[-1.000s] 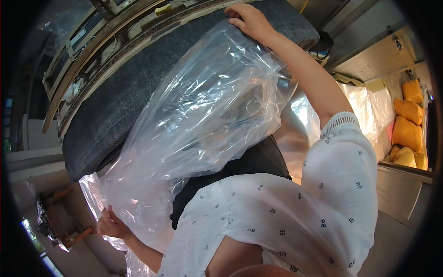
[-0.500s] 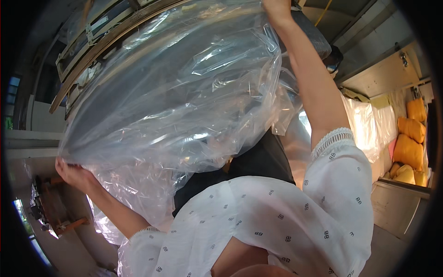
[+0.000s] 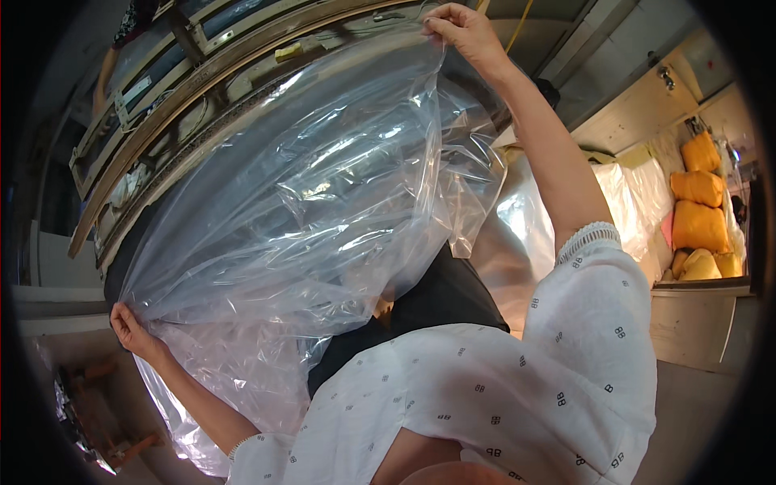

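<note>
A large sheet of clear plastic film (image 3: 283,210) spreads between my two hands, creased and shiny, with its lower part hanging in folds over my lap. At the left, my left hand (image 3: 136,331) is closed, pinching the film's near corner. My right hand (image 3: 465,36) reaches far up at the top and pinches the film's upper edge between thumb and fingers. Behind the film runs a dark, curved surface, partly seen through it. A crumpled end of the film dangles below my right forearm.
A long frame with wooden and metal rails (image 3: 153,145) stands beyond the film, with a small yellow piece (image 3: 288,52) on it. Another person's arm (image 3: 103,81) shows at the far left. Orange bundles (image 3: 699,226) are stacked at the right beside shiny plastic (image 3: 634,198). A wooden stool-like object (image 3: 105,416) stands lower left.
My right hand has come left and slightly down, still pinching the film. My left hand sits a little lower and farther right. The rail frame and the small yellow piece show more fully.
</note>
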`<state>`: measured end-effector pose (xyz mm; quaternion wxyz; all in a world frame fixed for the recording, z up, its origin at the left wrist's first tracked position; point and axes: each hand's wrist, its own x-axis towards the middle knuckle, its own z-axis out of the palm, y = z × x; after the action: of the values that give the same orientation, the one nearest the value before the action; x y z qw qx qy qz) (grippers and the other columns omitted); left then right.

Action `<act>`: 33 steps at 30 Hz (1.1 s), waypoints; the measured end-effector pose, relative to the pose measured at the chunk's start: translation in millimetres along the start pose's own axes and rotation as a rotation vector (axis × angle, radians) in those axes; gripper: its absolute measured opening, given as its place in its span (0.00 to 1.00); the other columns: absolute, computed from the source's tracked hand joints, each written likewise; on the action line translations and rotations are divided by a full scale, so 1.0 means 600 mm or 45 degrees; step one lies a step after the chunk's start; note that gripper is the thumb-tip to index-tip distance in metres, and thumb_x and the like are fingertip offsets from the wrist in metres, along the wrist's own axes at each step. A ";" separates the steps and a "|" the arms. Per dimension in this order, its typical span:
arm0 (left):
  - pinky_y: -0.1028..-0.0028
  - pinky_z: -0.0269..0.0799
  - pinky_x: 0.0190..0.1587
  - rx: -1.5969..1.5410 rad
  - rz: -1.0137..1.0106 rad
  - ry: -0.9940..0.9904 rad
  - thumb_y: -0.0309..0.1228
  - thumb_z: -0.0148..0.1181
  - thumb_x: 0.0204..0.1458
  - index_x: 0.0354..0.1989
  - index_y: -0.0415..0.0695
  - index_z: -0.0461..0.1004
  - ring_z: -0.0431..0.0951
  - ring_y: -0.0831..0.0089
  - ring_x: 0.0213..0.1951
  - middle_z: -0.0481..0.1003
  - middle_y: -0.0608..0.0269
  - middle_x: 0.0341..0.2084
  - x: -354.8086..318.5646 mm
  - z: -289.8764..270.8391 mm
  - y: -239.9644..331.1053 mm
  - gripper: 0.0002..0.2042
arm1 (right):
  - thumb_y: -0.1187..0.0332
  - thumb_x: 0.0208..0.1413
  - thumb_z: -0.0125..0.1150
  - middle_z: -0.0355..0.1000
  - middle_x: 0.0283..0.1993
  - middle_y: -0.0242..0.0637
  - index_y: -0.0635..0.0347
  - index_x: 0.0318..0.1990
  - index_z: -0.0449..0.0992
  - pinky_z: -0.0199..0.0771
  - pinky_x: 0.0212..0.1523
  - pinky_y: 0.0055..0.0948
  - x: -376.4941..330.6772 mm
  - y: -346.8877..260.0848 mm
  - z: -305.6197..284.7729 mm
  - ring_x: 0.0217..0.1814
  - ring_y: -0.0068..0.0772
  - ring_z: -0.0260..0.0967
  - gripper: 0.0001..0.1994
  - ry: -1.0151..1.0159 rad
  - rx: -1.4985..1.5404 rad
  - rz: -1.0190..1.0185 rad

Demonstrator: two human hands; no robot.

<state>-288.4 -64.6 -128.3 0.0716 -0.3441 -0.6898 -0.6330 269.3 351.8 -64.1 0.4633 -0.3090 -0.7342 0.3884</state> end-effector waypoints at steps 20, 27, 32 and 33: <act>0.81 0.64 0.35 0.374 0.037 -0.083 0.38 0.57 0.49 0.33 0.39 0.75 0.70 0.80 0.29 0.75 0.66 0.26 0.100 0.191 -0.049 0.13 | 0.64 0.48 0.55 0.72 0.30 0.44 0.59 0.32 0.73 0.68 0.37 0.34 0.037 0.182 0.062 0.33 0.42 0.70 0.09 0.665 -0.345 -0.030; 0.81 0.64 0.38 0.166 -0.129 -0.048 0.37 0.60 0.47 0.36 0.41 0.77 0.70 0.79 0.32 0.75 0.66 0.29 0.161 0.239 -0.087 0.13 | 0.64 0.46 0.57 0.71 0.31 0.44 0.60 0.30 0.75 0.66 0.40 0.35 0.081 0.212 0.066 0.36 0.42 0.68 0.09 0.660 -0.811 -0.058; 0.80 0.63 0.38 0.368 -0.153 -0.048 0.40 0.63 0.42 0.30 0.40 0.76 0.70 0.78 0.30 0.74 0.64 0.25 0.162 0.255 -0.059 0.15 | 0.63 0.44 0.59 0.69 0.33 0.45 0.60 0.30 0.74 0.65 0.41 0.37 0.092 0.206 0.060 0.38 0.44 0.66 0.10 0.581 -0.837 0.092; 0.79 0.64 0.37 0.500 -0.144 -0.044 0.41 0.64 0.39 0.28 0.39 0.75 0.70 0.77 0.29 0.73 0.64 0.23 0.164 0.252 -0.062 0.16 | 0.62 0.42 0.59 0.66 0.36 0.47 0.61 0.31 0.72 0.63 0.43 0.37 0.090 0.202 0.066 0.40 0.46 0.64 0.12 0.671 -0.858 0.064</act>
<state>-332.6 114.3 -135.0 0.0899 -0.2949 -0.8194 -0.4833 223.7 446.1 -154.9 0.4985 -0.5495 -0.6689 0.0457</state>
